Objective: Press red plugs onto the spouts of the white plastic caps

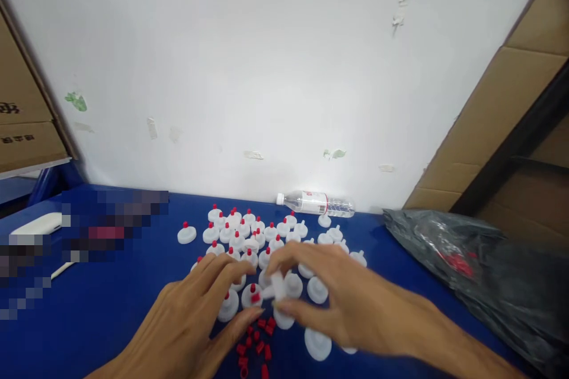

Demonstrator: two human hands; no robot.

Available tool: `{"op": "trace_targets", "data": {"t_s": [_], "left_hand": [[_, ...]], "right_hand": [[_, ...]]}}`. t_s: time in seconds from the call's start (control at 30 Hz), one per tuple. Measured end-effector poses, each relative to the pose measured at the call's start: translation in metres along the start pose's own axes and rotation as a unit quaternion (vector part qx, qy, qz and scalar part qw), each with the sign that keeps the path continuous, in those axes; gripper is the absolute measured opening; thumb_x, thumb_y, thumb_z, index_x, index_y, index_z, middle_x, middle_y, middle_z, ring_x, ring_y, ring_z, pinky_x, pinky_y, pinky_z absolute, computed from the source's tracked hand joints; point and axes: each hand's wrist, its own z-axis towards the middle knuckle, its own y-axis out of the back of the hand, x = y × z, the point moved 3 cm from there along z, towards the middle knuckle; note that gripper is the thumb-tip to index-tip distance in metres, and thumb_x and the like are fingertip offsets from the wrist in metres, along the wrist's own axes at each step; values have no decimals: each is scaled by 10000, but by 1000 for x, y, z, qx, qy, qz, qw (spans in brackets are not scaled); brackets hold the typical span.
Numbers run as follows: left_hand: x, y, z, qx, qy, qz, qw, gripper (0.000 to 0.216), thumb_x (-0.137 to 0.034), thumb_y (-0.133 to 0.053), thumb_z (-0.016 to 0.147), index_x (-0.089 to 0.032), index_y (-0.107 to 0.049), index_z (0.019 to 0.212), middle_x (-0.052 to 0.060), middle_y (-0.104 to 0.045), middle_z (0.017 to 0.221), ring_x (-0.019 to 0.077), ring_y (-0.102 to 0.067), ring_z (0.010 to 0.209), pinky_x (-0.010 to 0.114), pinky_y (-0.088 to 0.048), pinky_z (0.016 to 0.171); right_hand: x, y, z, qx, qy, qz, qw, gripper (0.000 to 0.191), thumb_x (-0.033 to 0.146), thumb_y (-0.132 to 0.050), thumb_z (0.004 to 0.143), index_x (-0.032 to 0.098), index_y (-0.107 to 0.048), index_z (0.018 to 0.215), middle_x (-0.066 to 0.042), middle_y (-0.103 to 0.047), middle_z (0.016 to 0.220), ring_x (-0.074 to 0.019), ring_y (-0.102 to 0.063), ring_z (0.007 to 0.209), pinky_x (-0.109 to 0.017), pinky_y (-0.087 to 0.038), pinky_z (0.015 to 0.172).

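My right hand [326, 287] pinches a white nozzle cap [279, 286] on its side, thumb below and fingers above. Its spout points left, and a small red tip cap [255, 297] shows at the spout's end, blurred. My left hand [204, 302] is curved close by, its thumb and forefinger apart on either side of the red tip, with no clear contact. Several white caps with red tips [237, 241] stand upright behind my hands. On the right are white caps with bare spouts [317, 289]. Loose red tip caps [260, 347] lie between my wrists.
A clear plastic bottle [313, 203] lies against the white wall [267, 71] at the back of the blue table [133, 302]. A dark plastic bag [484, 284] with red pieces is at right. Cardboard [480, 100] leans there; a cardboard box [29, 112] is at left.
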Motion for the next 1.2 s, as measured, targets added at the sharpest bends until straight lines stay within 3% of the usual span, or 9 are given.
{"op": "trace_targets", "data": {"t_s": [0.13,0.3,0.4,0.47,0.53,0.6,0.73,1.0,1.2], "left_hand": [[-4,0,4,9,-62,-13,998,313,-319,-298,1165,-262,-578,1036,-25,-664,827,141,-676,686,241,-467,499],[-6,3,4,31,-80,12,996,293,-302,-327,1148,-253,-566,987,-1,-649,841,161,-656,704,267,-446,509],[-3,4,4,16,-82,9,996,304,-171,-332,1104,-264,-540,902,-19,-620,760,169,-602,624,291,-392,474],[6,6,5,7,-60,-9,998,312,-104,-341,1051,-266,-546,880,-26,-607,731,165,-573,594,288,-367,456],[17,9,8,0,-23,-30,999,309,-103,-365,1031,-260,-541,832,-32,-579,698,154,-538,562,273,-371,457],[24,11,10,4,5,-43,999,307,-140,-399,1049,-251,-529,794,-37,-558,687,138,-516,546,259,-401,478],[12,7,8,34,-18,-57,998,268,-246,-401,1111,-251,-586,916,-7,-637,848,156,-635,732,247,-485,561],[-12,-17,-13,60,-119,-79,988,379,-137,-289,1085,-244,-649,1037,37,-664,938,177,-595,741,228,-428,469],[-10,-17,-13,20,-135,-78,988,313,-126,-357,1061,-236,-648,1097,17,-688,893,190,-599,784,248,-443,509]], "right_hand": [[14,-17,-7,14,-52,24,998,303,387,-661,989,437,-612,1283,54,-731,1243,-205,-692,1124,-334,-568,896],[12,-21,-6,-12,-68,48,996,273,427,-684,982,440,-624,1248,59,-746,1230,-211,-698,1091,-303,-573,778],[7,-20,-2,-14,1,44,999,245,365,-694,998,391,-614,1228,56,-763,1195,-177,-713,1057,-302,-581,883],[0,-15,1,-14,92,0,996,161,261,-572,1066,336,-621,1200,22,-751,1261,-176,-693,1179,-341,-546,1030],[-14,-6,3,-50,149,-76,985,238,168,-447,1093,295,-626,1183,-20,-704,1382,-202,-617,1342,-396,-501,1117],[-34,8,7,-130,106,-117,979,162,227,-530,1076,287,-620,1198,-34,-713,1361,-208,-655,1290,-377,-545,1058],[-70,30,12,-257,-15,-153,954,317,297,-608,1028,281,-590,1344,-62,-733,1296,-239,-726,1116,-419,-576,980],[-114,38,20,-223,-111,-181,952,99,283,-632,1011,225,-703,1049,-39,-754,1082,-236,-711,1028,-438,-566,963],[-136,38,40,-120,-181,-206,954,374,398,-669,1028,205,-628,1345,-105,-642,1369,-247,-681,1131,-468,-597,944]]}}
